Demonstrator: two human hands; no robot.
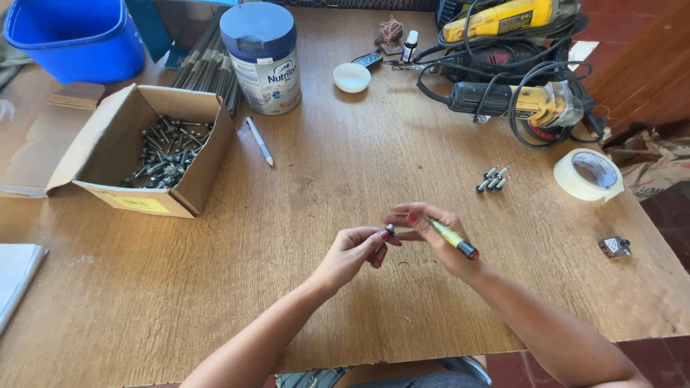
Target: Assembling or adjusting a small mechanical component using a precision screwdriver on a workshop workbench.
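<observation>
My left hand [352,251] pinches one small dark screw [389,230] mid-frame against my right hand's [431,233] yellow marker pen [451,237]; four marked-looking screws [493,178] lie right, an open cardboard boxful [169,154] waits upper left.

Sunlit worn wooden table [215,287] — reddish-brown tiled floor [668,208] along its right edge, bright daylight overhead.

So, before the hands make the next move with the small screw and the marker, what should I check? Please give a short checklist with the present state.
1. Left hand pinches the small screw: ok.
2. Right hand holds the yellow marker: ok.
3. Marker tip touches the screw: cannot tell, fingers hide it.
4. Loose screws lie apart from the hands: ok.
5. Cardboard box of screws stands open: ok.
6. Tape roll sits fully on the table: not ok, it overhangs the edge.
</observation>
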